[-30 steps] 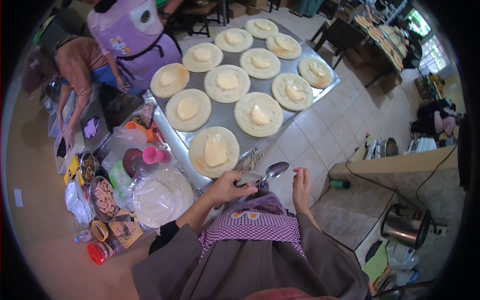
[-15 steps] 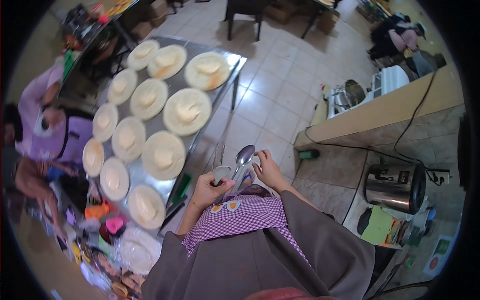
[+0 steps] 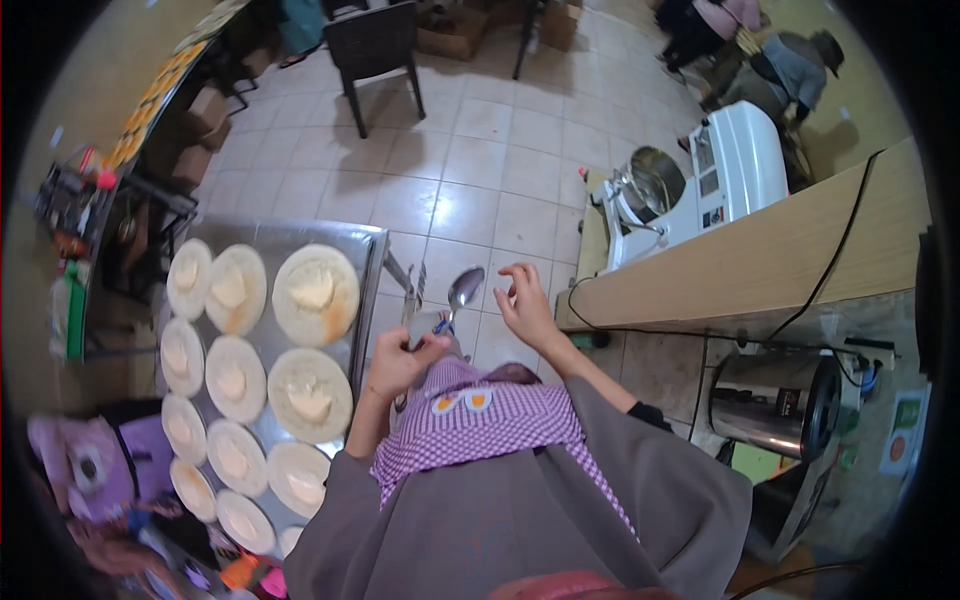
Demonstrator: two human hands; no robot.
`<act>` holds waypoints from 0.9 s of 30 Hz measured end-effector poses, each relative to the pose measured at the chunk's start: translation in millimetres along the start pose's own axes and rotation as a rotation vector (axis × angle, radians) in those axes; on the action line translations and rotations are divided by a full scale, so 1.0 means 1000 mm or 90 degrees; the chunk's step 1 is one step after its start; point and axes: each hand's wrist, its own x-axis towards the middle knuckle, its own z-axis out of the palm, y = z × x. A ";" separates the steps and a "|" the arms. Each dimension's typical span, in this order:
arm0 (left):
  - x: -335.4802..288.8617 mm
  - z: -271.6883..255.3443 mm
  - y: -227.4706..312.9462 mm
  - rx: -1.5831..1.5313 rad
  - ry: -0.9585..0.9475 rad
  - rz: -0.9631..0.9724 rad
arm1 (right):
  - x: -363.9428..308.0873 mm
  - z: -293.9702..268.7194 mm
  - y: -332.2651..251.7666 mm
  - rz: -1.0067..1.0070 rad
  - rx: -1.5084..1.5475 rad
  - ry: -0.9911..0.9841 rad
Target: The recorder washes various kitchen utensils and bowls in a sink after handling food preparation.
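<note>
My left hand (image 3: pixel 398 362) is closed around a large metal spoon (image 3: pixel 465 288), its bowl pointing away from me. A slim metal utensil (image 3: pixel 416 290) sticks out beside the spoon, its kind unclear, and something pale and rounded shows by my fingers. My right hand (image 3: pixel 525 303) is raised to the right of the spoon, fingers apart and slightly bent, holding nothing. To my left, round flat dough discs (image 3: pixel 316 295), each with a cream-coloured dollop in the middle, lie in rows on a metal table (image 3: pixel 362 243). Some carry an orange-brown smear.
A white machine with a metal bowl (image 3: pixel 650 186) stands beyond the wooden counter (image 3: pixel 730 250) on the right. Below it is a steel cylindrical container (image 3: pixel 770 400) near a cable. A dark chair (image 3: pixel 372 45) stands ahead. A co-worker in purple (image 3: pixel 120 465) is at the left; others are at the far right.
My view has swung to the right and ahead, so the table appears lower and further left. The spoon stays in my left hand; my right hand has moved slightly away from it.
</note>
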 end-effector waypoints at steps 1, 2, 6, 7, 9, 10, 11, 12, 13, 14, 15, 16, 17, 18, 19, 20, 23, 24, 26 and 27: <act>0.030 -0.004 0.017 -0.004 -0.003 -0.036 | 0.022 -0.006 0.010 -0.016 -0.060 0.015; 0.057 -0.006 0.025 -0.021 0.003 -0.023 | 0.042 -0.012 0.018 -0.030 -0.120 0.031; 0.170 -0.022 0.057 0.022 -0.065 0.051 | 0.101 -0.051 0.021 0.112 -0.095 0.084; 0.192 -0.022 0.067 0.030 -0.107 0.041 | 0.109 -0.057 0.029 0.116 -0.120 0.100; 0.241 -0.013 0.098 0.102 -0.055 0.077 | 0.129 -0.071 0.048 0.151 -0.158 0.148; 0.262 -0.009 0.109 0.111 -0.095 0.072 | 0.134 -0.075 0.057 0.167 -0.150 0.167; 0.284 -0.003 0.118 0.136 -0.089 0.072 | 0.141 -0.082 0.066 0.178 -0.145 0.188; 0.309 0.006 0.122 0.161 -0.084 0.075 | 0.146 -0.090 0.074 0.205 -0.153 0.219; 0.331 0.015 0.123 0.168 -0.114 0.080 | 0.155 -0.100 0.078 0.218 -0.170 0.207; 0.352 0.024 0.119 0.184 -0.111 0.102 | 0.166 -0.110 0.082 0.230 -0.185 0.195; 0.374 0.037 0.120 0.196 -0.109 0.127 | 0.178 -0.124 0.087 0.246 -0.192 0.220; 0.391 0.051 0.127 0.200 -0.116 0.094 | 0.191 -0.138 0.094 0.243 -0.199 0.219; 0.410 0.065 0.128 0.202 -0.138 0.103 | 0.205 -0.152 0.102 0.239 -0.206 0.216; 0.432 0.079 0.127 0.170 -0.148 0.092 | 0.223 -0.169 0.116 0.245 -0.211 0.236; 0.453 0.089 0.128 0.142 -0.159 0.078 | 0.242 -0.186 0.127 0.222 -0.244 0.264; 0.474 0.100 0.130 0.156 -0.153 0.059 | 0.263 -0.204 0.139 0.200 -0.277 0.292; 0.545 0.133 0.147 0.155 -0.169 0.053 | 0.333 -0.278 0.176 0.166 -0.308 0.358; 0.569 0.141 0.155 0.106 -0.156 0.052 | 0.360 -0.306 0.184 0.122 -0.343 0.421; 0.607 0.159 0.171 0.071 -0.127 0.065 | 0.408 -0.368 0.201 0.081 -0.420 0.519; 0.632 0.165 0.180 0.101 -0.136 0.060 | 0.428 -0.402 0.209 0.085 -0.468 0.561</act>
